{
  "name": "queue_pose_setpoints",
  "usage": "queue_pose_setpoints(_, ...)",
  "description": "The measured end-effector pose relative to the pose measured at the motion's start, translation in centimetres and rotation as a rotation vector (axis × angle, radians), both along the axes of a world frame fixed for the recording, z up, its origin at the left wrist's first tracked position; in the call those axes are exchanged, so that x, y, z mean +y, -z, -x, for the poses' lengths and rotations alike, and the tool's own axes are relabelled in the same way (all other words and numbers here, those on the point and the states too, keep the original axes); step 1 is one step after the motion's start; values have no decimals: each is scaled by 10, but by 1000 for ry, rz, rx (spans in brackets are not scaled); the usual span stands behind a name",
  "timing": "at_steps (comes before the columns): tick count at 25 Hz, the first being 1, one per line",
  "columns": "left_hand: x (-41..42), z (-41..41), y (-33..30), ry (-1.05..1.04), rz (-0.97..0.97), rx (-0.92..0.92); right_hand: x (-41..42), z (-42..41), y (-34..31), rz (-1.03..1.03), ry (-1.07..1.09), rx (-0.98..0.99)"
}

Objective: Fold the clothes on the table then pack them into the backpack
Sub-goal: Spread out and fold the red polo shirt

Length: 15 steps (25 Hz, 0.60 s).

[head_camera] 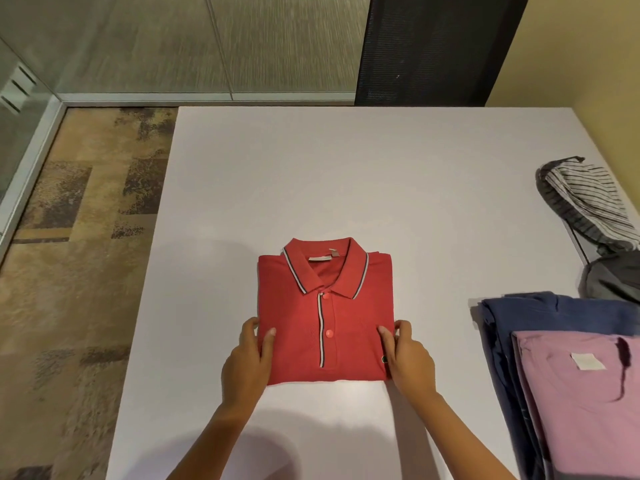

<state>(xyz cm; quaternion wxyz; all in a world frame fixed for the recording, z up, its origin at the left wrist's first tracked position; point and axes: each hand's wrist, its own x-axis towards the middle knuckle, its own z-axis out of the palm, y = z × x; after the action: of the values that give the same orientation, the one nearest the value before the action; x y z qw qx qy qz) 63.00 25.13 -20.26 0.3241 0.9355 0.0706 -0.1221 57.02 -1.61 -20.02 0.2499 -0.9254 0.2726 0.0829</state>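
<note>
A folded red polo shirt (325, 320) lies collar-up in the middle of the white table (346, 174). My left hand (247, 362) grips its lower left edge, thumb on top and fingers wrapped round the side. My right hand (407, 358) grips the lower right edge the same way. At the right edge lies a grey backpack (575, 199) with a striped lining, its mouth open. In front of it, a lilac shirt (581, 403) sits on a dark blue garment (540, 313).
A black mesh chair back (433, 46) stands behind the table's far edge. Patterned carpet (69, 271) runs along the left side of the table. A glass partition with a metal frame (31, 161) stands further left.
</note>
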Motion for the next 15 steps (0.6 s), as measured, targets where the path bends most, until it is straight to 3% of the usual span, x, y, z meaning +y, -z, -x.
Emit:
queue_pose_setpoints(6, 12, 11, 3, 134, -176, 50, 13, 24, -1, 83, -47, 138)
queue_pose_setpoints(11, 9, 12, -10, -25, -54, 52, 23, 23, -6, -157, 266, -72)
queue_pose_setpoints(15, 1, -5, -15, -30, 32, 234, 28, 7, -13, -378, 445, 5)
